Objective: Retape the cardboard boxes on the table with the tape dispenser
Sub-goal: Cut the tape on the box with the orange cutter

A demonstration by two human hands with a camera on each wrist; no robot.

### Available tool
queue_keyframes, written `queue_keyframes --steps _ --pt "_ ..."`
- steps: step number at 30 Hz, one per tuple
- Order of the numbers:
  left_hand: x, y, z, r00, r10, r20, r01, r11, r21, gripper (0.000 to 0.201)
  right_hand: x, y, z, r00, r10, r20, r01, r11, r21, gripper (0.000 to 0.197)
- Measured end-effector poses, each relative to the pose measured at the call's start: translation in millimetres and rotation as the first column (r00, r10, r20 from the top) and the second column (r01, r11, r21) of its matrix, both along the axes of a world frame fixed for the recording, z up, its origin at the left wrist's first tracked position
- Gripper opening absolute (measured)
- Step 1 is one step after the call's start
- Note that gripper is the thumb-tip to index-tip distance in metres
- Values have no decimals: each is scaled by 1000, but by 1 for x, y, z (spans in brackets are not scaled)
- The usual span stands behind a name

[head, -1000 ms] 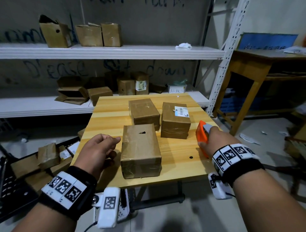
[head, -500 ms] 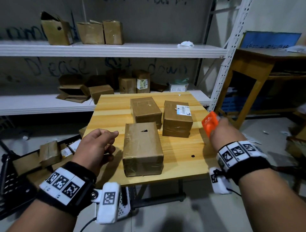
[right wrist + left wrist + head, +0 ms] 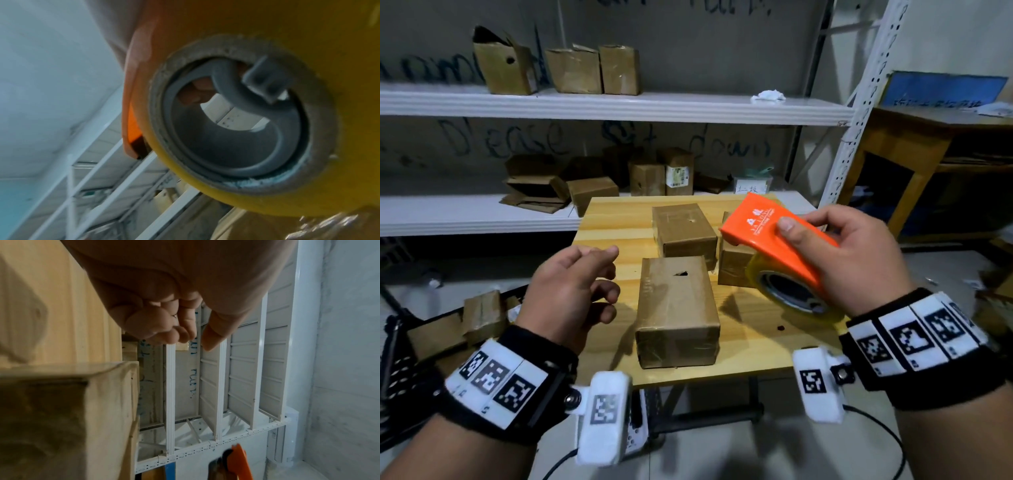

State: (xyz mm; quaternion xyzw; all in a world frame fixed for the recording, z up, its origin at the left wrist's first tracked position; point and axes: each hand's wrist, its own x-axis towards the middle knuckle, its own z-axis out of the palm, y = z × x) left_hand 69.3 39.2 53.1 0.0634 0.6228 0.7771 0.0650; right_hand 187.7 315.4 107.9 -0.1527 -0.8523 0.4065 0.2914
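One second back the tape dispenser (image 3: 779, 240) sat low at the worktop (image 3: 616, 219) edge; now my right hand (image 3: 856, 260) clamps it, raised mid-frame, ready to tape; left hand (image 3: 571, 291) hangs relaxed, empty.

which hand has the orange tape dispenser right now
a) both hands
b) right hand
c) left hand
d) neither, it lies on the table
b: the right hand grips the orange tape dispenser above the table, while the left hand hangs beside it holding nothing.
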Motion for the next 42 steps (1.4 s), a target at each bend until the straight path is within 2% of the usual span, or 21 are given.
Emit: queue_keyframes --steps 2,7,10,12,15,21,25,27,30,32,38,42 --pt "8 3 9 999 -41 -5 41 999 -12 18 2 -9 2 994 107 -19 -108 994 -31 40" --pt "26 14 24 978 -210 13 210 977 -31 52 2 -27 1 963 266 -46 -267 963 -35 42" --pt "33 17 29 949 -314 -25 312 947 -78 60 1 -35 -2 946 321 -42 -321 947 -5 40" --pt "33 17 28 936 -348 -53 340 933 -117 57 -1 -39 -6 940 338 -40 -337 941 37 36" --pt "31 16 26 943 -319 -95 303 941 -149 46 -2 -42 -9 933 359 -30 -355 931 88 36" --pt "29 13 22 945 -312 -97 305 949 -81 40 -3 -43 -9 927 373 -28 -366 920 138 36" --pt "30 14 19 954 -286 -92 283 958 -47 22 -5 -43 -11 927 375 -32 -367 919 141 38" --pt "29 13 17 953 -288 -94 285 957 -43 24 -5 -44 -11 925 377 -40 -369 919 137 40" --pt "26 11 17 941 -327 -90 326 945 -33 44 -5 -44 -11 920 389 -41 -381 916 126 37" --pt "26 10 17 936 -342 -80 340 940 -35 47 -5 -45 -11 917 395 -47 -388 914 116 34" --pt "25 9 12 932 -362 -15 362 929 75 21 -2 -45 -10 912 406 -59 -400 912 96 31" --pt "28 10 12 935 -355 -11 356 934 42 15 -1 -44 -9 911 408 -54 -401 910 100 32"
